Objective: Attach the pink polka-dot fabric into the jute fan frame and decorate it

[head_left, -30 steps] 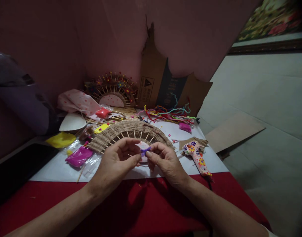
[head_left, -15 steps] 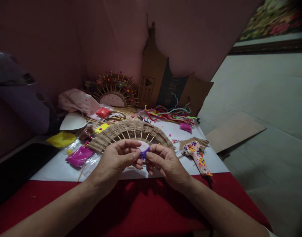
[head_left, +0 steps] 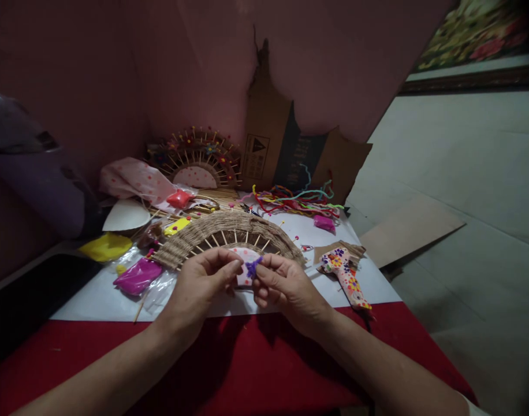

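Note:
A small purple clay flower point(head_left: 253, 267) sits between the fingertips of both my hands. My left hand point(head_left: 202, 287) is closed in a pinch beside it, and my right hand point(head_left: 285, 286) pinches it from the right. Both hands hover just in front of a half-round woven fan of twine and wooden sticks point(head_left: 227, 230), whose pink dotted centre point(head_left: 242, 256) shows right behind the flower. My forearms reach in over a red cloth point(head_left: 230, 358).
White paper point(head_left: 368, 277) covers the table. On it lie pink point(head_left: 138, 274) and yellow point(head_left: 105, 245) clay bags, a flower-painted glue gun point(head_left: 346, 274), coloured yarn point(head_left: 297, 199), a second decorated fan point(head_left: 199, 156) and cardboard point(head_left: 286, 144) against the wall.
Both hands have stayed close together around the purple flower, shifting slightly lower and nearer; the left fingers have curled closer to it.

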`<action>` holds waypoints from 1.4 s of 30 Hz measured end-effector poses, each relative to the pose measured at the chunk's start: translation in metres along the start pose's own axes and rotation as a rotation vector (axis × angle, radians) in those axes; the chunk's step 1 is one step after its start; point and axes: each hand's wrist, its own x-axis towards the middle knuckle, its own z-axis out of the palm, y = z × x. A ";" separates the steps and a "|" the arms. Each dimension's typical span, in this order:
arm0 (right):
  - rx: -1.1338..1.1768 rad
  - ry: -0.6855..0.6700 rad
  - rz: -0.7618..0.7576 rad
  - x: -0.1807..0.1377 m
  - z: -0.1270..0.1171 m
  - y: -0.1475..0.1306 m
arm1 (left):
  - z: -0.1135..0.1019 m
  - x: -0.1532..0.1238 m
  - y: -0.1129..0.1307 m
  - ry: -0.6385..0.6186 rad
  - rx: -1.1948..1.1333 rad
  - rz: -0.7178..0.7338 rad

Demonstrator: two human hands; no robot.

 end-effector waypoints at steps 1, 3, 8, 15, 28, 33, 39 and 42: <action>-0.005 0.033 -0.024 0.001 -0.002 0.001 | 0.001 -0.001 0.003 0.055 0.028 0.021; -0.034 0.081 -0.066 0.003 -0.004 0.001 | 0.003 -0.004 0.007 0.090 0.056 0.025; -0.185 0.094 -0.178 0.004 -0.004 0.003 | 0.010 -0.008 0.008 -0.083 0.043 -0.047; -0.308 0.054 -0.222 0.003 -0.004 0.007 | 0.008 -0.007 0.004 -0.085 0.093 -0.022; -0.407 0.073 -0.263 -0.003 -0.003 0.005 | 0.007 -0.006 0.006 -0.122 0.007 -0.112; -0.389 0.150 -0.284 -0.001 -0.005 0.004 | 0.005 -0.003 0.001 -0.152 -0.071 -0.134; -0.436 0.104 -0.350 0.000 -0.008 0.009 | 0.003 0.003 -0.004 -0.134 -0.178 -0.211; -0.425 0.094 -0.349 0.001 -0.007 0.010 | 0.002 0.005 -0.005 -0.143 -0.207 -0.231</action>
